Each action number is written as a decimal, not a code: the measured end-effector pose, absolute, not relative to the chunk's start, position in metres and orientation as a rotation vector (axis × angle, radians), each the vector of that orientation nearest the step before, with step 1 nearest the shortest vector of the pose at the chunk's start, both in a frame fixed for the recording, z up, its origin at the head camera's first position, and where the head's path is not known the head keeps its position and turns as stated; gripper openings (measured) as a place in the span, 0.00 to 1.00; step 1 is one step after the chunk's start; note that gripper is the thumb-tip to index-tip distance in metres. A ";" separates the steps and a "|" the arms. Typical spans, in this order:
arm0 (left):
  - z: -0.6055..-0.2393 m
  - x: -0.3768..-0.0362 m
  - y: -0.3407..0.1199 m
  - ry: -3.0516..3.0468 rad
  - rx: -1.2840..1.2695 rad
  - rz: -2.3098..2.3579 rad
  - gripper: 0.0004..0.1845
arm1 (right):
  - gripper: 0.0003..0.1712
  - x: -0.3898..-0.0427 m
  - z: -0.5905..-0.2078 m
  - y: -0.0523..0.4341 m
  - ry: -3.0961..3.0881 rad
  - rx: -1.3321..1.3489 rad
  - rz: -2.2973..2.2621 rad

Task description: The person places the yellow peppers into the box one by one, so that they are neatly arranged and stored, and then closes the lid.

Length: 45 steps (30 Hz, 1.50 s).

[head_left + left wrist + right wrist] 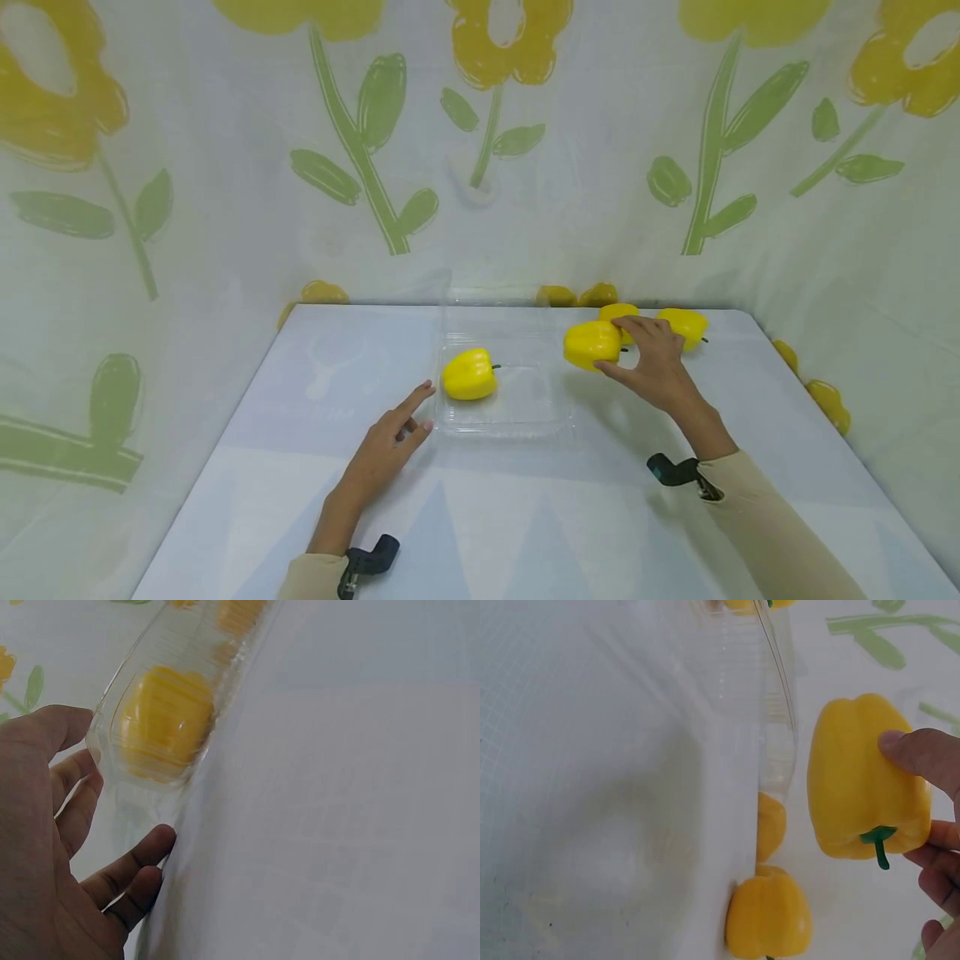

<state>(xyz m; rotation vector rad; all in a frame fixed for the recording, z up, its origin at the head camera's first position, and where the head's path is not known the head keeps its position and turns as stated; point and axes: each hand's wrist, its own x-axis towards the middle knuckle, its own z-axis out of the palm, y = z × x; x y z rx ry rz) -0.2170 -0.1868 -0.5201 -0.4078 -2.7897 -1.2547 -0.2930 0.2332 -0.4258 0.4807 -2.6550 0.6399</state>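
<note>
My right hand (pixel 658 364) pinches a yellow bell pepper (pixel 588 344) between thumb and fingers, holding it above the table to the right of a clear plastic clamshell container (pixel 528 404). Its green stem shows at the lower end in the right wrist view. Inside the left part of the container lies another yellow bell pepper (pixel 468 377), its stem pointing right. My left hand (pixel 382 454) is at the container's left side with its fingers loosely extended, fingertips right at the clear wall; it grips nothing. The container's lid stands raised at the back.
Two more yellow bell peppers, one at the far edge (pixel 617 312) and one further right (pixel 686 326), lie behind my right hand. The white table (pixel 315 467) has pale blue triangle shapes. A flower-printed curtain (pixel 592 200) surrounds its back and sides.
</note>
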 end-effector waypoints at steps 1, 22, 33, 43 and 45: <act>-0.520 -0.217 -0.187 -2.789 -0.405 -1.262 0.30 | 0.41 -0.294 -0.425 0.231 -2.656 0.486 0.638; -0.517 -0.216 -0.186 -2.808 -0.384 -1.234 0.31 | 0.40 -0.296 -0.422 0.207 -2.662 0.548 0.674; -0.514 -0.214 -0.187 -2.804 -0.399 -1.253 0.31 | 0.39 -0.299 -0.424 0.195 -2.661 0.587 0.670; -0.516 -0.214 -0.187 -2.791 -0.389 -1.254 0.30 | 0.40 -0.302 -0.426 0.184 -2.641 0.632 0.679; -0.518 -0.214 -0.187 -2.792 -0.389 -1.241 0.30 | 0.40 -0.302 -0.427 0.183 -2.635 0.639 0.687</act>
